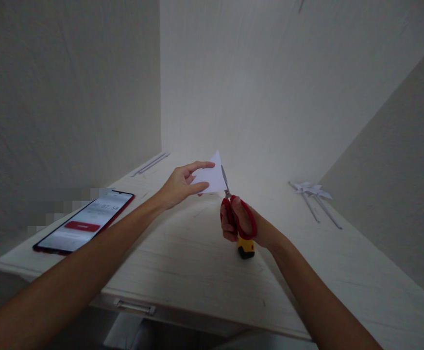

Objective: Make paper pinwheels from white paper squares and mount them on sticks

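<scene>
A white piece of paper (216, 179) is pinched between the thumb and fingers of my left hand (181, 186), held above the table. My right hand (241, 221) grips red-handled scissors (248, 224) by their loops. The scissor blades point up and lie along the paper's right edge; whether they are cutting into it I cannot tell. Below my right hand, a yellow and black tool (246, 249) rests on the table, partly hidden by the hand.
A phone (88, 221) showing a timer lies at the table's left. Thin white sticks (149, 164) lie at the back left. White paper pinwheels (312, 189) on sticks lie at the right. Walls enclose the white table (182, 272); a drawer handle (134, 306) is in front.
</scene>
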### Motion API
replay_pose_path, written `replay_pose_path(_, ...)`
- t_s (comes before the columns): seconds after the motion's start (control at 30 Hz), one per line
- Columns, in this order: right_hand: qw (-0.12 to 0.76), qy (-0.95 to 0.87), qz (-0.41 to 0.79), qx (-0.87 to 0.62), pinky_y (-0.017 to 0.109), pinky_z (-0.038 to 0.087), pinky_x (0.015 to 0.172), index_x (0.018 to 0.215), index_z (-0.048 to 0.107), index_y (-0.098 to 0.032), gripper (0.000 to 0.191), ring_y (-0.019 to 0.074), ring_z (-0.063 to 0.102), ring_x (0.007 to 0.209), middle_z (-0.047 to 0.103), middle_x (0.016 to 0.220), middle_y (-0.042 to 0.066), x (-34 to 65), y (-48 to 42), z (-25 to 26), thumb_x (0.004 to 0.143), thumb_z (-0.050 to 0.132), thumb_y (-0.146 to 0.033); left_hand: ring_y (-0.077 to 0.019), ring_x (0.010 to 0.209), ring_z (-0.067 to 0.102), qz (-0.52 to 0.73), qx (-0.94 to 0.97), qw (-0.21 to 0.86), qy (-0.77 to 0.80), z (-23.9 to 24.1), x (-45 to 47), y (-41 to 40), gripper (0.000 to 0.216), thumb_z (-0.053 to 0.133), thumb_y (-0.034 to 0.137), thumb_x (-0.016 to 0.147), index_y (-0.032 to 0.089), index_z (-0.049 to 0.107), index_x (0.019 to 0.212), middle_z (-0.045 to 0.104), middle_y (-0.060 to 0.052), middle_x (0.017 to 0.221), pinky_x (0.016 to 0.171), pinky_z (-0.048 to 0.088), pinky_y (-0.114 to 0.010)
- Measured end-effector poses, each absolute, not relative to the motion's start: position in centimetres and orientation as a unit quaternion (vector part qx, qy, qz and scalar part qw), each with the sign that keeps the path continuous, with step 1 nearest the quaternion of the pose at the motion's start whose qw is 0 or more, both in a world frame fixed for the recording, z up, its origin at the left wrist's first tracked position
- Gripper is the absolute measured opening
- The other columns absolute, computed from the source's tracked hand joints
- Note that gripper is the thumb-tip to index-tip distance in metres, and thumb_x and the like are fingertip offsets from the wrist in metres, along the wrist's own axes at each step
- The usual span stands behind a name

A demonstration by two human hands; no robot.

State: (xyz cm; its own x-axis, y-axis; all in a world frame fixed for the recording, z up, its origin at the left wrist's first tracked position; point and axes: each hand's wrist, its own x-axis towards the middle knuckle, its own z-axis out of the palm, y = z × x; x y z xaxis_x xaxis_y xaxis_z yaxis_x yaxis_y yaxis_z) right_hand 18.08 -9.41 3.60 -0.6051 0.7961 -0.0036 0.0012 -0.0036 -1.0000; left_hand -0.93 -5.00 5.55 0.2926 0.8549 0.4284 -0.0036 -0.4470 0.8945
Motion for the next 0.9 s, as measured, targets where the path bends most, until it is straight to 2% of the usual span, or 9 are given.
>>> replay_pose_path(0.27,0.322,-0.654,0.597,-0.336,0.021,0.031,0.035,0.074,0.042,-0.018,0.048,0.0081,0.043,0.036,0.042,0.048,-0.006,17.58,-9.75,4.13,0.076,0.035,-0.066,-0.0053,0.060,0.049,0.503,0.679,0.423,0.326,5.84,-0.84,-5.23,0.050,0.060,0.015,0.067,0.013,0.051,0.116,0.060,-0.005,0.090,0.050,0.045,-0.017)
replay_pose_path(0.43,0.324,-0.642,0.600,-0.351,0.021,0.032,0.033,0.068,0.038,-0.019,0.047,0.0088,0.046,0.034,0.044,0.045,-0.006,17.38,-9.61,3.91,0.077,0.034,-0.065,-0.0058,0.062,0.049,0.504,0.688,0.408,0.324,5.80,-0.82,-5.13,0.048,0.061,0.017,0.067,0.014,0.052,0.114,0.059,-0.007,0.098,0.050,0.045,-0.016)
replay_pose_path(0.6,0.322,-0.643,0.597,-0.357,0.020,0.033,0.032,0.065,0.039,-0.019,0.050,0.0091,0.047,0.034,0.045,0.043,-0.005,17.37,-9.37,3.61,0.078,0.031,-0.066,-0.0057,0.060,0.049,0.498,0.689,0.411,0.328,5.81,-0.82,-5.13,0.049,0.060,0.017,0.067,0.014,0.052,0.116,0.060,-0.006,0.093,0.050,0.045,-0.017)
replay_pose_path(0.9,0.316,-0.646,0.593,-0.363,0.020,0.035,0.032,0.065,0.042,-0.017,0.049,0.0098,0.051,0.035,0.048,0.044,-0.004,17.61,-9.31,3.59,0.079,0.031,-0.063,-0.0051,0.061,0.048,0.497,0.683,0.420,0.332,5.89,-0.78,-5.12,0.048,0.060,0.015,0.067,0.013,0.052,0.114,0.059,-0.007,0.097,0.049,0.044,-0.015)
